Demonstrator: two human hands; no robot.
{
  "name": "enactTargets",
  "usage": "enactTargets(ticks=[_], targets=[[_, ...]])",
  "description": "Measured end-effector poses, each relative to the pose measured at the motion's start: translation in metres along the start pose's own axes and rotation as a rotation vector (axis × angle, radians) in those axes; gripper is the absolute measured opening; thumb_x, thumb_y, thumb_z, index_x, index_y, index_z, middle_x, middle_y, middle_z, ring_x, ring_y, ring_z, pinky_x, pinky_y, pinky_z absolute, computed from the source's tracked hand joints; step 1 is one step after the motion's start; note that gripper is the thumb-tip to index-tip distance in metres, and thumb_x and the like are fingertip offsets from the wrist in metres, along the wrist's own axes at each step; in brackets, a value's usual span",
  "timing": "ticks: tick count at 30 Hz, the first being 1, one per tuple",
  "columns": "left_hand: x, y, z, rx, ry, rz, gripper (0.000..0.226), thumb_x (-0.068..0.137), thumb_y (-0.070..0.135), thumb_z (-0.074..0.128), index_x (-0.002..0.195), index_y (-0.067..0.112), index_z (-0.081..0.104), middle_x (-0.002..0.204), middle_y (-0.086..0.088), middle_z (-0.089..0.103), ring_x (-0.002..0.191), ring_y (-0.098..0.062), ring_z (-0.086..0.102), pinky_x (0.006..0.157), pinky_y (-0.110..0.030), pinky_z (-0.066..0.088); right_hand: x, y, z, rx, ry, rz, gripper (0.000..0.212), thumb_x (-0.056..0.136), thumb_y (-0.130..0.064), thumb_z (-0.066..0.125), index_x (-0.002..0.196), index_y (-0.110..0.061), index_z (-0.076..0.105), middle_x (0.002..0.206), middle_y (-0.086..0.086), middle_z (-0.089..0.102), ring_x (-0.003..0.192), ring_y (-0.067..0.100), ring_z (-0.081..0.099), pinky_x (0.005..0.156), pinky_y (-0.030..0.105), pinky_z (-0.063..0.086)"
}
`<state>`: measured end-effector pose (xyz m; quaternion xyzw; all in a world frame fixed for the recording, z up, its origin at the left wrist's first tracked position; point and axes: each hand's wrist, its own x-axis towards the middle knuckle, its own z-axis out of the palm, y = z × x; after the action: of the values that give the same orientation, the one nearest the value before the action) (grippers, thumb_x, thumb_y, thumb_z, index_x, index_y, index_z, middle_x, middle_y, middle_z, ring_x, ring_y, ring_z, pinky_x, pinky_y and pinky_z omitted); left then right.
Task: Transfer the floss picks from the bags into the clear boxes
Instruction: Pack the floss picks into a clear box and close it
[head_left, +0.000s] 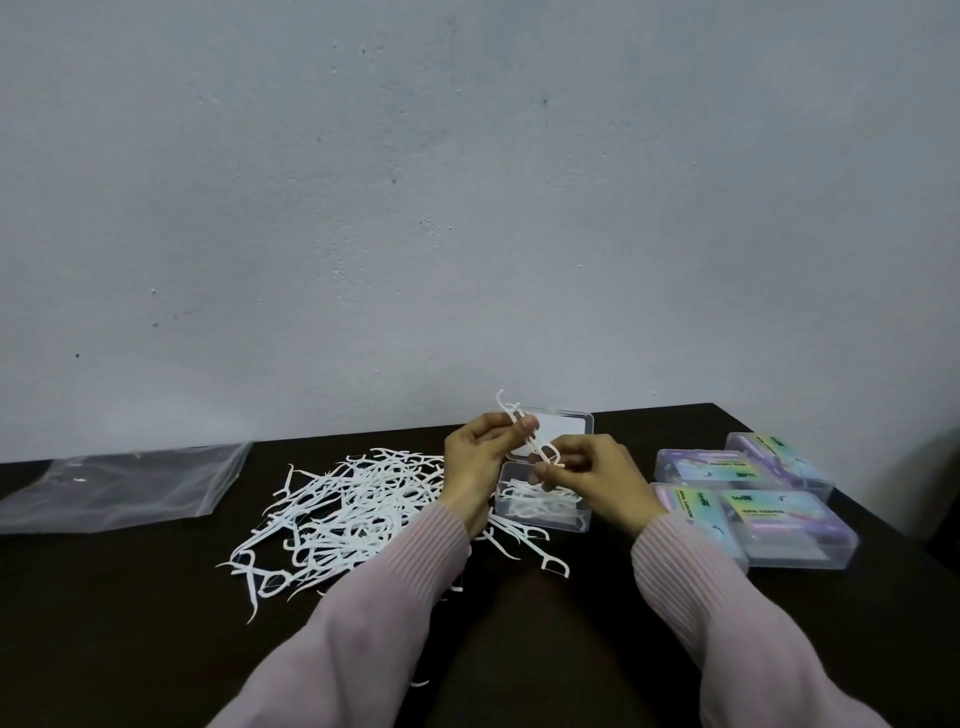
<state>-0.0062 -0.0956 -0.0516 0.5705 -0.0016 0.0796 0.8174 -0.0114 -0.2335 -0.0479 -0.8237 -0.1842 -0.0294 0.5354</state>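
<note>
While both hands (524, 460) pinch floss picks (530, 441), the open box (543, 512) seems half-hidden.

Dark table (519, 649) bears floss picks (353, 514), bag (119, 488), boxes (748, 514).

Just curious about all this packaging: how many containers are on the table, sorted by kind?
Open clear box, partly filled with picks: 1
Closed labelled boxes: 4
Flat clear plastic bag: 1
Total: 6
</note>
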Motion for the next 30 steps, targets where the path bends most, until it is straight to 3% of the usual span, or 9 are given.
enactTargets(ticks=[3, 6, 11, 18, 21, 23, 25, 28, 30], targets=[[0.002, 0.0, -0.003, -0.009, -0.018, -0.02, 0.007, 0.078, 0.007, 0.072, 0.083, 0.005, 0.067, 0.077, -0.004, 0.072, 0.069, -0.009, 0.067, 0.063, -0.016, 0.052, -0.002, 0.0, -0.005, 0.055, 0.036, -0.019, 0.014, 0.082, -0.011, 0.068, 0.087, -0.023, 0.063, 0.066, -0.004, 0.07, 0.063, 0.004, 0.068, 0.064, 0.008, 0.049], [0.001, -0.006, -0.003, 0.058, -0.057, -0.041, 0.01, 0.082, 0.015, 0.069, 0.087, 0.005, 0.069, 0.086, -0.004, 0.074, 0.083, -0.015, 0.068, 0.082, -0.024, 0.052, -0.002, 0.001, -0.005, 0.086, 0.026, 0.003, 0.008, 0.083, -0.013, 0.067, 0.088, -0.017, 0.065, 0.06, -0.007, 0.07, 0.061, 0.007, 0.068, 0.065, 0.008, 0.049], [-0.006, -0.007, 0.005, 0.117, -0.098, 0.014, 0.006, 0.086, 0.01, 0.064, 0.086, 0.006, 0.069, 0.079, -0.002, 0.073, 0.07, -0.011, 0.07, 0.061, -0.016, 0.052, 0.001, 0.003, -0.001, 0.205, 0.041, 0.045, 0.008, 0.083, -0.009, 0.065, 0.091, -0.006, 0.066, 0.068, -0.001, 0.072, 0.061, 0.012, 0.07, 0.06, 0.017, 0.055], [-0.005, -0.002, 0.003, 0.205, -0.144, 0.047, 0.022, 0.083, 0.01, 0.067, 0.105, 0.006, 0.068, 0.093, -0.008, 0.072, 0.08, -0.006, 0.069, 0.068, -0.011, 0.051, 0.002, 0.004, -0.003, 0.238, 0.082, 0.041, 0.01, 0.083, -0.011, 0.065, 0.09, -0.005, 0.067, 0.074, 0.008, 0.071, 0.055, 0.011, 0.067, 0.057, 0.017, 0.053], [-0.003, 0.005, 0.001, 0.222, -0.126, 0.045, 0.033, 0.082, 0.012, 0.07, 0.114, 0.008, 0.063, 0.092, -0.002, 0.071, 0.078, 0.0, 0.067, 0.069, -0.008, 0.05, 0.003, 0.006, -0.007, 0.069, 0.174, 0.03, 0.009, 0.083, -0.012, 0.067, 0.09, -0.007, 0.068, 0.072, 0.002, 0.069, 0.054, 0.004, 0.064, 0.056, 0.013, 0.049], [-0.001, 0.01, -0.002, 0.245, -0.071, 0.044, 0.034, 0.082, 0.015, 0.07, 0.114, 0.01, 0.06, 0.09, 0.002, 0.068, 0.076, 0.003, 0.063, 0.061, -0.004, 0.047, 0.003, 0.009, -0.012, -0.236, 0.247, 0.032, 0.009, 0.083, -0.02, 0.068, 0.092, -0.017, 0.068, 0.074, -0.004, 0.065, 0.063, 0.002, 0.06, 0.057, 0.008, 0.044], [0.003, 0.013, -0.009, 0.264, 0.002, 0.044, 0.031, 0.083, 0.013, 0.068, 0.114, 0.011, 0.06, 0.096, 0.0, 0.067, 0.084, -0.001, 0.062, 0.06, -0.004, 0.046, 0.003, 0.014, -0.015, -0.463, 0.252, 0.044, 0.017, 0.084, -0.028, 0.067, 0.099, -0.019, 0.069, 0.084, -0.003, 0.065, 0.075, 0.006, 0.057, 0.068, 0.018, 0.045], [0.007, 0.016, -0.024, 0.308, 0.053, 0.037, 0.024, 0.087, 0.005, 0.062, 0.11, 0.01, 0.062, 0.107, -0.006, 0.068, 0.105, -0.012, 0.062, 0.077, -0.011, 0.044, 0.002, 0.016, -0.015, -0.563, 0.166, 0.096, 0.022, 0.084, -0.032, 0.066, 0.103, -0.021, 0.069, 0.097, -0.002, 0.067, 0.089, 0.011, 0.059, 0.087, 0.032, 0.049], [0.005, 0.021, -0.032, 0.341, 0.048, 0.032, 0.023, 0.089, 0.0, 0.058, 0.109, 0.009, 0.063, 0.107, -0.007, 0.068, 0.104, -0.012, 0.061, 0.083, -0.016, 0.043, 0.002, 0.016, -0.012, -0.636, 0.141, 0.09, 0.019, 0.084, -0.033, 0.066, 0.101, -0.027, 0.069, 0.097, -0.005, 0.069, 0.094, 0.012, 0.06, 0.094, 0.038, 0.044]])
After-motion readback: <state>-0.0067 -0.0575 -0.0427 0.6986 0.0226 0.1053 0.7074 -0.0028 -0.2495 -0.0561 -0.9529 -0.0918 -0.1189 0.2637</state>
